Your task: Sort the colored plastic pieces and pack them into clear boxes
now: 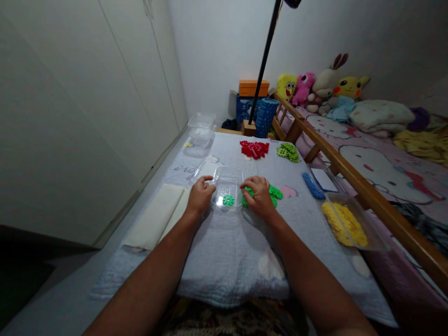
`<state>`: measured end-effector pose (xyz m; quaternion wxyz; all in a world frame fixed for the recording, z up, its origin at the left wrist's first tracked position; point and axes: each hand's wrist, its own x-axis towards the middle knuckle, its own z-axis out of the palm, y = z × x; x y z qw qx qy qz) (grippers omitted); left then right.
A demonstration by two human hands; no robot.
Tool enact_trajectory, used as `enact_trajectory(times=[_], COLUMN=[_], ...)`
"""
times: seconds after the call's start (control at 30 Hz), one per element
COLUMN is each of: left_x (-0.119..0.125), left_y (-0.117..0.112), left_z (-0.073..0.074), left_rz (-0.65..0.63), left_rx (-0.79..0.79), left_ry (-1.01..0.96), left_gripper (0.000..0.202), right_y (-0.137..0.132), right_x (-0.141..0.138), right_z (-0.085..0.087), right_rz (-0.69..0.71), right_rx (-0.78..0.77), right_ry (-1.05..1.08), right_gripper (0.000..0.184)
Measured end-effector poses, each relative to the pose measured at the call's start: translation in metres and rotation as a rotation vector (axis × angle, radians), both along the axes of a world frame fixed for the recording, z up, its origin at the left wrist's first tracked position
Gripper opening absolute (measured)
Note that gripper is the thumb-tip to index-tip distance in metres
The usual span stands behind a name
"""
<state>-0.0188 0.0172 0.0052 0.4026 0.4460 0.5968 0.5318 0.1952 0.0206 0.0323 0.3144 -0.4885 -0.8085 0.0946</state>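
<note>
A clear plastic container (227,173) sits in the middle of the cloth-covered table, one green snowflake disc (228,200) lying on its bottom. My left hand (200,197) has thumb and forefinger closed at the container's left rim. On the opposite side, my right hand (259,195) has its fingertips closed at the right rim. Beneath and beside that hand lies a pile of green snowflake discs (276,192), partly covered by it. A clear lid (198,171) appears to lie just behind my left hand.
Red pieces (255,149) and light green pieces (288,152) lie at the back. Stacked clear containers (202,122) stand back left. Containers with blue pieces (312,185) and yellow pieces (345,224) line the right edge, beside a wooden bed rail (350,158). Folded cloth (156,217) lies left; a black pole (264,63) rises behind.
</note>
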Motion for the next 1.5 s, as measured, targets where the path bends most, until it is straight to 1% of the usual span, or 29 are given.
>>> enact_trajectory(times=[0.07,0.13,0.23,0.3,0.4,0.53,0.63,0.73,0.83,0.9,1.0,1.07,1.13,1.27,1.5], left_x=[0.001,0.001,0.001,0.0,-0.001,-0.001,-0.001,0.0,0.0,0.001,0.002,0.002,0.001,0.001,0.002], left_y=[-0.001,-0.002,-0.002,-0.001,-0.001,-0.001,-0.001,-0.001,0.0,0.001,0.001,0.001,0.001,0.0,-0.001], left_z=[0.003,0.004,0.005,0.004,0.003,0.003,0.004,0.004,0.003,0.003,0.002,0.001,0.001,0.002,0.003], left_rz=[0.008,0.014,0.021,0.023,0.018,0.019,0.016,0.01,0.001,-0.002,0.002,0.004,0.005,0.004,0.006], left_rx=[-0.003,-0.006,-0.005,0.0,0.004,0.003,-0.002,0.003,-0.01,-0.02,-0.019,-0.013,-0.009,-0.007,-0.002], left_ry=[-0.004,-0.01,-0.006,0.003,0.008,0.007,0.004,-0.008,-0.048,-0.075,-0.087,-0.08,-0.072,-0.059,-0.064], left_gripper=[0.041,0.04,0.04,0.04,0.04,0.04,0.04,0.041,0.042,0.042,0.041,0.041,0.04,0.041,0.038], right_y=[0.004,0.007,0.006,0.004,0.001,0.002,0.005,0.009,0.011,0.01,0.005,0.001,-0.002,-0.006,-0.006], right_x=[0.009,0.018,0.025,0.026,0.025,0.024,0.028,0.035,0.039,0.037,0.028,0.019,0.01,-0.003,-0.013], right_z=[-0.002,-0.006,-0.013,-0.017,-0.02,-0.019,-0.018,-0.015,-0.009,-0.005,0.0,0.002,0.003,0.0,-0.005], right_rz=[-0.086,-0.128,-0.093,-0.055,-0.04,-0.03,-0.038,-0.022,-0.019,-0.039,-0.034,0.003,0.036,0.035,0.052], right_rx=[0.007,-0.012,-0.051,-0.051,-0.03,-0.036,-0.081,-0.14,-0.171,-0.159,-0.113,-0.095,-0.084,-0.058,-0.119], right_ry=[-0.007,-0.064,-0.191,-0.262,-0.323,-0.322,-0.256,-0.103,0.127,0.268,0.368,0.332,0.242,0.104,-0.047], right_gripper=[0.017,0.015,0.014,0.021,0.028,0.022,0.014,0.007,0.009,0.011,0.013,0.013,0.012,0.008,0.008])
